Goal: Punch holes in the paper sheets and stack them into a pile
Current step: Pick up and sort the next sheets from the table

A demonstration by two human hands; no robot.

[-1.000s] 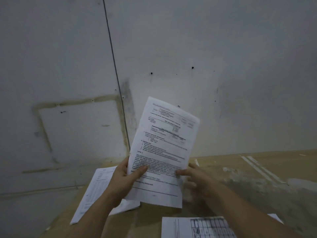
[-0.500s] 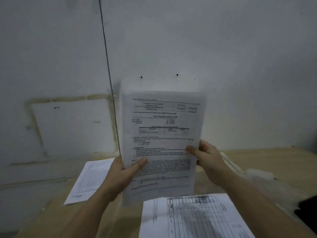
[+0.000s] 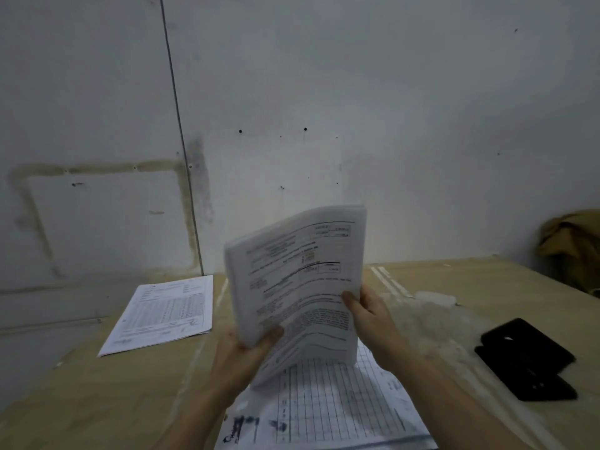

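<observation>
The sheets (image 3: 298, 280) are a thick bunch, held up on end over the table (image 3: 487, 287). They bend and lean a bit, with the print facing the person. The left hand (image 3: 246, 355) grips the bottom left corner, with its thumb (image 3: 271, 336) pressed on the front and its fingers hidden behind. The right hand (image 3: 370, 316) pinches the right edge, thumb in front and fingers curled round the back.

Just under the bunch a grid sheet (image 3: 331, 407) lies flat on the table. I cannot tell if the bunch touches it. To the left, well apart, a pile (image 3: 165, 313) of printed paper lies flat. To the right sits a black thing (image 3: 526, 358), too blurred to name. A crumpled brown thing (image 3: 571, 241) sits far right, by the grey wall (image 3: 357, 92).
</observation>
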